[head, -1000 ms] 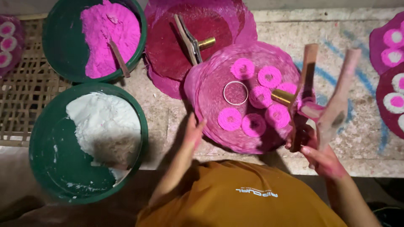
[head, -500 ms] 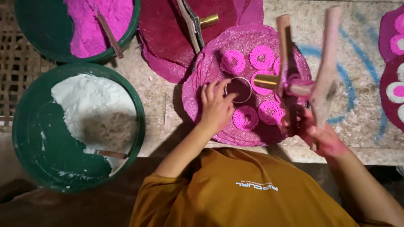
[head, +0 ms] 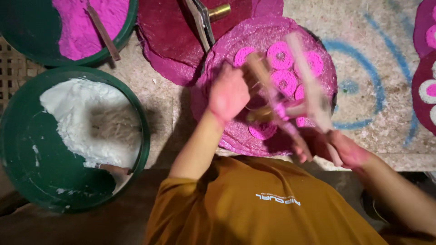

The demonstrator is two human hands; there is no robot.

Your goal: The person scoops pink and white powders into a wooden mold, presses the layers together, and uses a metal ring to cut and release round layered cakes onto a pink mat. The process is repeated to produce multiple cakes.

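Note:
My left hand (head: 229, 93) hovers over a round pink tray (head: 236, 140) with its fingers curled at the brass head (head: 259, 113) of a wooden two-armed press (head: 309, 90). What the fingers hold is hidden. My right hand (head: 345, 149) grips the press's two handles at the tray's near right edge. The press is blurred and slants across the tray. Several pink ring-shaped discs (head: 280, 55) lie on the tray beyond it.
A green basin (head: 138, 136) of white powder (head: 77, 113) stands at the left. Behind it a second green basin (head: 125, 36) holds pink powder and a stick (head: 102, 29). Another press (head: 202, 18) lies on a dark red tray (head: 168, 50). More discs lie at the right edge (head: 427, 90).
My left hand went from the tray's near edge to a ring on it, then to the press's brass head. My right hand swung the press leftward and tilted it over the tray.

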